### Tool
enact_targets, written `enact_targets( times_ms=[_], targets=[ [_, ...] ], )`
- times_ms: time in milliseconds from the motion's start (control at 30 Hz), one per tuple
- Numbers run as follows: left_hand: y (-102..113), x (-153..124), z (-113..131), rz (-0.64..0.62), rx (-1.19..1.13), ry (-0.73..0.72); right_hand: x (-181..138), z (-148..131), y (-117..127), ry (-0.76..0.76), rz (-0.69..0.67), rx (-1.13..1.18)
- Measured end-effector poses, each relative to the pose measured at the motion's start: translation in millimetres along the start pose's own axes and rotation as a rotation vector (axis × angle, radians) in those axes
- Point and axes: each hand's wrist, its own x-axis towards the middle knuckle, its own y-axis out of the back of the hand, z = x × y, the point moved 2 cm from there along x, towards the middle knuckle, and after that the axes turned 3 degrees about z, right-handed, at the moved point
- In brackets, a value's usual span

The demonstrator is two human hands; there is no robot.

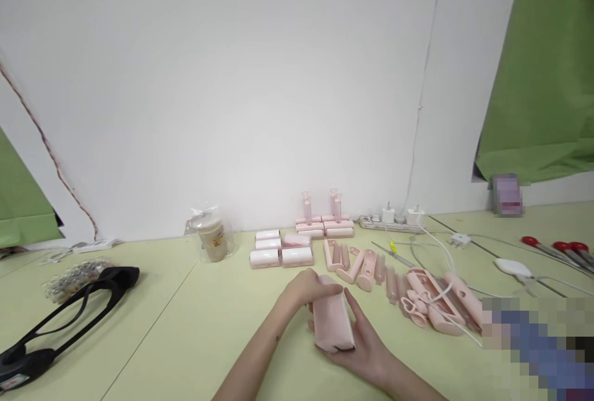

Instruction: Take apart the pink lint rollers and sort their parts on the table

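Note:
Both my hands hold one pink roller-shaped part (pixel 330 322) low in the middle of the view. My left hand (pixel 304 289) grips its far end from above, fingers curled over it. My right hand (pixel 366 342) cups it from below and the right, fingers wrapped along its side. Just beyond lie several pink handle pieces (pixel 357 265) and pink shells (pixel 434 296) scattered on the pale green table (pixel 185 320).
White-and-pink rolls (pixel 281 251) and upright assembled pieces (pixel 325 218) stand near the wall. A wrapped cup (pixel 211 237), a power strip (pixel 394 220) with cables, red-handled scissors (pixel 557 249), a black strap (pixel 69 320) and a blurred patch (pixel 538 345) surround the spot.

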Motion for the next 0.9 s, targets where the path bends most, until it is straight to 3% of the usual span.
enact_targets(
  times_ms=[200,367,467,600,700,767,833,900],
  targets=[
    [34,-6,3,0.022,-0.089,-0.046,4,-1,11,-0.029,0.021,0.218],
    [56,-24,-41,0.282,-0.348,-0.208,-1,-15,11,-0.039,-0.01,0.245],
    [43,-26,-74,0.382,-0.488,-0.223,-8,-28,5,-0.008,-0.06,0.182],
    [11,-22,-97,0.311,-0.524,-0.221,-19,-27,-8,0.028,-0.094,0.101],
    [-6,-24,-98,0.213,-0.504,-0.217,-23,-8,-13,0.001,-0.028,-0.009],
    [-8,-31,-95,0.218,-0.451,-0.213,-23,8,-12,-0.021,0.023,-0.077],
    [-7,-41,-88,0.237,-0.413,-0.274,-22,21,-10,-0.047,0.052,-0.114],
    [-7,-51,-77,0.139,-0.457,-0.378,-20,28,-9,-0.052,0.06,-0.14]
  ],
)
